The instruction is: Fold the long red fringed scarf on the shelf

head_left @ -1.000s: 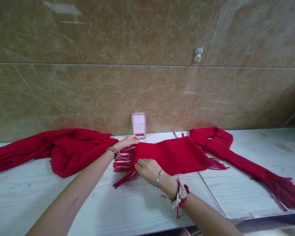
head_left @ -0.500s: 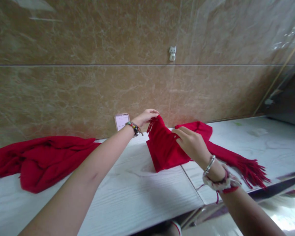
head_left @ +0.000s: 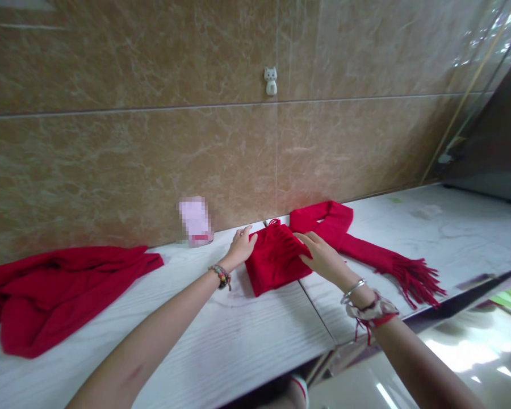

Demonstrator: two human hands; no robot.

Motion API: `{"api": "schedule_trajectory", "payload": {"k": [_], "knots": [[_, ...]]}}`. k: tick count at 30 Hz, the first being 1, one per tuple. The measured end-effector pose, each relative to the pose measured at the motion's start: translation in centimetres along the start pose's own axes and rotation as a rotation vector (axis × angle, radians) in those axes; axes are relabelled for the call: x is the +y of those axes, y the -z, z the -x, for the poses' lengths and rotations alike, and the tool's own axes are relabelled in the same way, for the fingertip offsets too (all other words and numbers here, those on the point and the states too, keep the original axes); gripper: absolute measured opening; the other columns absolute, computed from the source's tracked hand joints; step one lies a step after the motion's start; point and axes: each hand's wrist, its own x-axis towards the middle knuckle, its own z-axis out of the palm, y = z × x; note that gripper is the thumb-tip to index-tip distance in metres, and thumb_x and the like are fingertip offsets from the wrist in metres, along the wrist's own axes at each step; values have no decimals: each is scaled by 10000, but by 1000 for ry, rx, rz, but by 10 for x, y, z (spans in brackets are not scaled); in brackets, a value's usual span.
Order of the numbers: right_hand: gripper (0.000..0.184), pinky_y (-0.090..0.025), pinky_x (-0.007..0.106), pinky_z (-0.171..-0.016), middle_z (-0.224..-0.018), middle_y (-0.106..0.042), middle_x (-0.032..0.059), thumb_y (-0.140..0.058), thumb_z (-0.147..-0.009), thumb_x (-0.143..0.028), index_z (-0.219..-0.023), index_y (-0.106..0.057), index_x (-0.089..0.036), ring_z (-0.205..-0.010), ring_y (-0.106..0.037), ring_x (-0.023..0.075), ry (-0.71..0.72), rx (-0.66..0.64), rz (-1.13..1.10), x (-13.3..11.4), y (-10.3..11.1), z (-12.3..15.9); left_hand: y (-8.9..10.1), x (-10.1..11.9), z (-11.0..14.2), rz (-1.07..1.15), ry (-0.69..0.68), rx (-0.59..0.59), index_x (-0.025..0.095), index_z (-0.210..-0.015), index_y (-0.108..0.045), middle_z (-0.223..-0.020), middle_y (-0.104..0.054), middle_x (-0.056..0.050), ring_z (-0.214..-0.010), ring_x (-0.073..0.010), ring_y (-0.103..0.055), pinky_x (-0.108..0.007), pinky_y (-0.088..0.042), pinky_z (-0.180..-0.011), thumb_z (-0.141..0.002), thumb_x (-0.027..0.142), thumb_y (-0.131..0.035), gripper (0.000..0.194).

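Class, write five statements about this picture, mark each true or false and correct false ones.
1. The fringe lies on top of the folded red scarf. True.
2. The left hand grips the pink phone. False: the pink phone stands apart, by the wall.
3. The white cat figure sits on the counter. False: the white cat figure is on the wall.
4. Another fringed red scarf lies right of the folded one. True.
5. The right hand is at the folded red scarf's right side. True.
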Motion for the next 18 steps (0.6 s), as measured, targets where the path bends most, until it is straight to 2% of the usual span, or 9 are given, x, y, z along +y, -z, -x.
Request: {"api": "schedule_trajectory", "payload": {"k": [3,6,9,14,18], "knots": [[554,-446,309,-823,-1105,-550,122,-497,-726,-97,-1273,-417,-139,-991,-554,220,24,-117,4,1,-5,-8,-7,-2,20,-46,-25,33,32,-1297,-290,-1370,-284,-231,-1300,-254,-230,-381,-182,-1055,-844,285,-384,527],[530,-430,317,-840,-1065,-566,141,-481,-728,-73,-1255,-436,-106,-974,-562,228,-25,-195,11,4,-15,-9,-17,-9,37,-84,-120,-93,42,-1338,-227,-1436,-160,-211,-1337,-250,-115,-360,-148,-1074,-796,347,-465,666],[523,-427,321,-842,-1068,-562,141,-453,-736,-53,-1257,-435,-108,-954,-564,222,-68,-161,-20,1,-24,-3,-19,-23,44,-79,-100,-206,39,-1363,-163,-1455,-53,-220,-1342,-265,-58,-373,-143,-1075,-768,418,-485,775],[531,-409,321,-882,-1123,-532,153,-429,-743,-32,-1271,-413,-87,-1008,-527,212,-16,-95,-133,-25,-36,4,-1,-53,53,-2,-85,-210,64,-1376,-117,-1457,-81,-202,-1343,-228,-52,-367,-114,-1083,-761,455,-468,809],[565,-394,317,-910,-1135,-524,145,-444,-732,-14,-1290,-389,-85,-1041,-500,203,51,-103,-220,-61,-49,-4,25,-83,77,-2,-42,-192,54,-1372,-127,-1455,-79,-208,-1341,-240,-62,-383,-117,-1082,-742,493,-468,840]]}}
